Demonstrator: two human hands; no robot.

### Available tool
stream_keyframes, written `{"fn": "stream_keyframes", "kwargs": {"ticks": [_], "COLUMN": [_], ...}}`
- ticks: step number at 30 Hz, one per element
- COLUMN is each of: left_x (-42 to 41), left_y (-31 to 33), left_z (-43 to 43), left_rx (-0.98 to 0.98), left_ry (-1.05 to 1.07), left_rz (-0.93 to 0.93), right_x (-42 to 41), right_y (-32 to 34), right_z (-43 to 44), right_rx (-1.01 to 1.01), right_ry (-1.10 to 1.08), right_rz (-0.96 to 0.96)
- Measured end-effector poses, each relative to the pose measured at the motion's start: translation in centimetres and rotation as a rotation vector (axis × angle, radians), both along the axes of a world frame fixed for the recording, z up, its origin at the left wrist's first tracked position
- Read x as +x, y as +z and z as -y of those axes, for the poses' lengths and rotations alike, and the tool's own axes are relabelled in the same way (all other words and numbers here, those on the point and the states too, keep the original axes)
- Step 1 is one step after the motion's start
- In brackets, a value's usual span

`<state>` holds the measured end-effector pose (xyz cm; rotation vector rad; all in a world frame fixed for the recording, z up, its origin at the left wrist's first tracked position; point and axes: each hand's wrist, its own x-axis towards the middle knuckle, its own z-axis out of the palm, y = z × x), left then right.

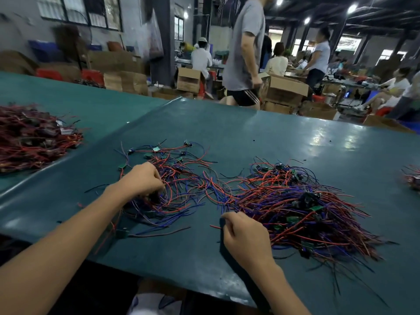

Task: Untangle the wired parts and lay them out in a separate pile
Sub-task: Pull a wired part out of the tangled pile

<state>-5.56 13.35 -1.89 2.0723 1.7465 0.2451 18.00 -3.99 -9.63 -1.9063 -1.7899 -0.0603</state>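
Observation:
A big tangled heap of red, blue and black wires with small green boards (300,208) lies on the green table (272,137) at the right. A thinner, spread-out pile of the same wired parts (177,176) lies left of it. My left hand (142,178) rests on the near edge of the thinner pile, its fingers curled down into the wires and a dark part. My right hand (245,235) sits at the near left edge of the big heap with fingers curled; what they hold is hidden.
A dense mound of red wires (31,137) covers the adjoining table at the far left. Another small wire bunch (413,176) shows at the right edge. A person in a grey shirt (245,53) walks past the far side, among cardboard boxes and seated workers.

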Motion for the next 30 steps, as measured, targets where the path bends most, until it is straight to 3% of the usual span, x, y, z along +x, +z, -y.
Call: {"fn": "stream_keyframes", "kwargs": {"ticks": [6,10,13,17,21,23,26,30], "left_x": [-0.6,-0.1,0.9,2.2,3.8,5.3,7.9,10.5], "left_y": [3.1,5.5,6.4,6.4,6.0,4.4,0.9,-4.0], "left_z": [-0.3,0.4,1.3,2.1,2.5,3.0,4.3,6.4], "left_rx": [0.347,0.669,0.737,0.526,-0.084,-0.319,-0.502,-0.664], "left_ry": [0.028,0.036,0.042,0.117,0.102,0.06,-0.012,-0.068], "left_rz": [0.07,0.324,0.535,0.968,1.529,1.56,1.506,1.473], "right_x": [-0.1,0.0,0.0,0.0,0.1,0.2,0.3,0.6], "right_y": [0.0,0.1,0.1,-0.1,-0.4,-0.5,-0.2,1.6], "right_z": [0.3,0.3,0.3,0.4,0.4,0.4,0.8,0.6], "right_rx": [0.056,0.051,0.076,0.14,0.257,0.362,0.525,0.548], "right_ry": [-0.011,-0.004,-0.003,0.023,0.054,0.075,0.09,-0.003], "right_rz": [-0.033,-0.05,-0.059,-0.11,-0.161,-0.204,-0.369,-0.985]}}
